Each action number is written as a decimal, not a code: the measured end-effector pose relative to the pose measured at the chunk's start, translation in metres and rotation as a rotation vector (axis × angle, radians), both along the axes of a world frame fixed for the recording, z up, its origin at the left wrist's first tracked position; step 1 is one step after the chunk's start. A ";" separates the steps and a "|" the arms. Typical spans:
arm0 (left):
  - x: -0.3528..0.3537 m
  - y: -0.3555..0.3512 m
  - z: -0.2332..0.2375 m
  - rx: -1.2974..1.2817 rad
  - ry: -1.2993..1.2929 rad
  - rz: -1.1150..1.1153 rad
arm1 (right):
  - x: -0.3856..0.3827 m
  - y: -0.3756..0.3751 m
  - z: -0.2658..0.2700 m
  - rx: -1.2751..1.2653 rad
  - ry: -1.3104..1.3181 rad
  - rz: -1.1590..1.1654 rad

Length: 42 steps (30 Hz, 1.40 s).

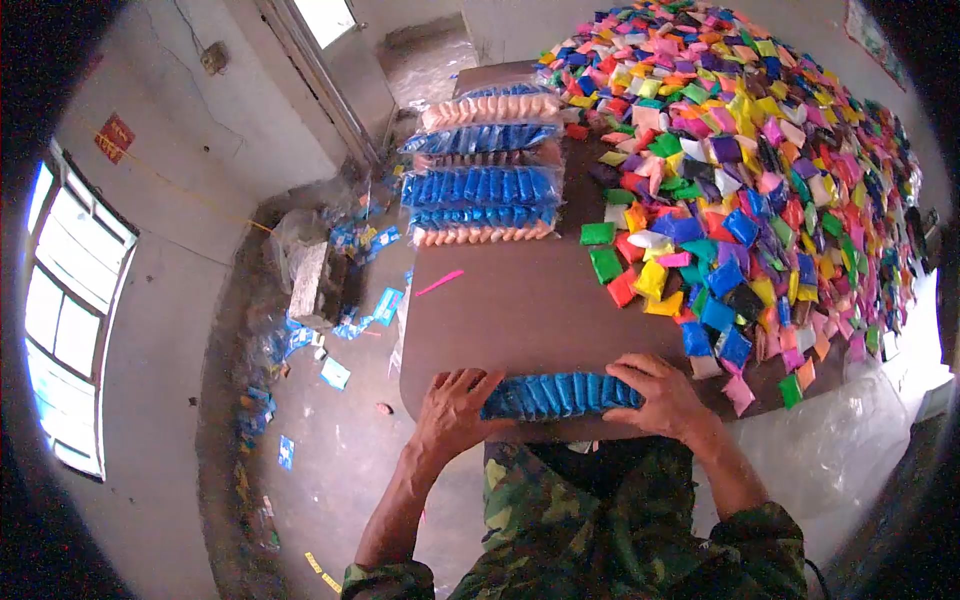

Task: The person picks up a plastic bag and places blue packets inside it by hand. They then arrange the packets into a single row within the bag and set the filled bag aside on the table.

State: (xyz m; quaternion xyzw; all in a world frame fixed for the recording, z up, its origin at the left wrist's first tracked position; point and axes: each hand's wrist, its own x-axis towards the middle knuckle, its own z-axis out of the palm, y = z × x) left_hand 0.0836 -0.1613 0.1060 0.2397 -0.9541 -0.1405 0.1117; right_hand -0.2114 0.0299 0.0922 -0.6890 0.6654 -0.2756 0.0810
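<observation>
A row of blue packets (562, 396) in a clear bag lies along the front edge of the brown table (500, 320). My left hand (455, 410) grips its left end, thumb and fingers closed around it. At the opposite end, my right hand (662, 396) holds the bag in the same way. Farther back on the table, several similar clear bags of blue packets (480, 187) and pale pink packets (490, 110) are stacked in rows. A thin pink strip (440, 282) lies between those bags and my hands.
A large heap of small packets in many colours (740, 160) covers the table's right side. Blue wrappers (387, 305) litter the floor on the left, around a block (310, 283). Clear plastic sheeting (830, 450) hangs at the right. A window (75, 320) is in the left wall.
</observation>
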 end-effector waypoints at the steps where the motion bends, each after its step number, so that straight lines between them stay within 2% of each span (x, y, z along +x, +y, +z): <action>1: 0.001 -0.004 0.000 0.005 0.000 0.001 | 0.000 -0.003 0.000 0.013 -0.016 0.002; 4: 0.003 -0.015 0.011 0.022 0.008 0.036 | 0.003 -0.024 0.013 0.073 -0.075 -0.008; 13: -0.008 -0.100 0.025 -0.170 0.078 0.140 | -0.003 -0.129 0.032 -0.076 0.042 -0.031; 14: -0.011 -0.111 0.028 -0.207 0.079 0.155 | -0.005 -0.143 0.030 -0.166 0.105 -0.042; 17: -0.019 -0.142 0.034 -0.258 0.060 0.193 | -0.004 -0.177 0.036 -0.216 0.090 -0.127; 21: -0.034 -0.181 0.029 -0.267 0.019 0.203 | -0.011 -0.211 0.021 -0.237 0.001 -0.124; 26: -0.054 -0.221 0.004 -0.197 0.027 0.171 | -0.018 -0.235 -0.006 -0.185 -0.041 -0.217; 32: -0.062 -0.235 0.005 -0.069 -0.019 0.224 | -0.021 -0.243 -0.021 -0.220 -0.092 -0.271; 36: -0.055 -0.240 -0.004 -0.083 0.008 0.179 | -0.020 -0.239 -0.027 -0.298 -0.130 -0.265; 42: -0.058 -0.234 -0.004 -0.146 0.022 0.192 | -0.022 -0.234 -0.027 -0.185 -0.194 -0.365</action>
